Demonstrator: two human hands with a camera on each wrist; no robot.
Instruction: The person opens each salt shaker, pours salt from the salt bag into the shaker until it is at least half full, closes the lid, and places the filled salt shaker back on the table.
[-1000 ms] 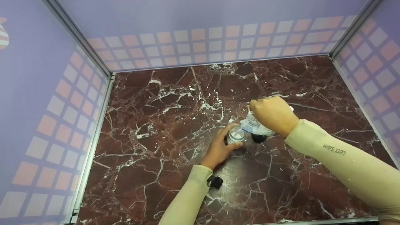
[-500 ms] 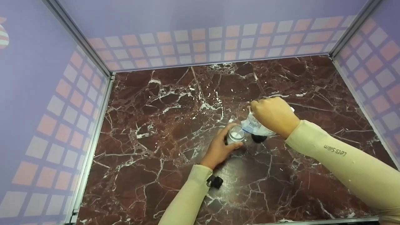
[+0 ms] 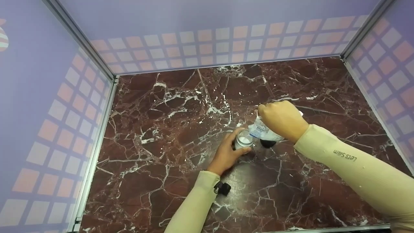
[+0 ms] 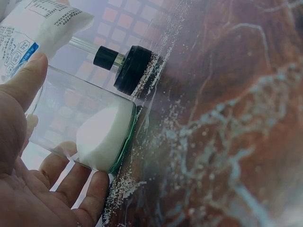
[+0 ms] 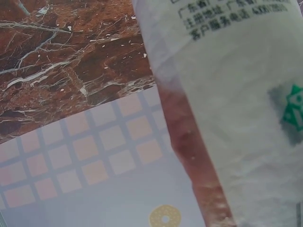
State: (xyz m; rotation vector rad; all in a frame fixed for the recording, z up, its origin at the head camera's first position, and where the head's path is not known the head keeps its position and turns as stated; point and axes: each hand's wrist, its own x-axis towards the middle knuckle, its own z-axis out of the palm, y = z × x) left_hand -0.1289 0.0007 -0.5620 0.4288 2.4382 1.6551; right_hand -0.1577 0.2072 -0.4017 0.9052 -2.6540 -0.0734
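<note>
My left hand (image 3: 223,155) holds a clear glass jar (image 3: 245,139), thumb on the near side and fingers around the far side. In the left wrist view, a white granular heap (image 4: 106,135) slopes inside the jar's lower part. Above it, my right hand (image 3: 283,118) grips a white printed plastic bag (image 3: 263,130), tilted so its lower corner meets the jar's mouth. The same bag (image 5: 241,94) fills much of the right wrist view, where the hand itself is hidden. Beside the jar stands a black lid (image 4: 132,71) with a clear rod, partly behind the bag in the head view.
White grains (image 4: 173,111) lie scattered on the dark red marble-patterned tabletop (image 3: 136,187), around the jar's base and farther back. Purple panels (image 3: 223,19) with pink and white squares enclose the back and both sides. A black wrist camera (image 3: 223,188) sits on the left sleeve.
My right hand and the bag have shifted very slightly at the jar's mouth. The left hand and the jar have stayed in place.
</note>
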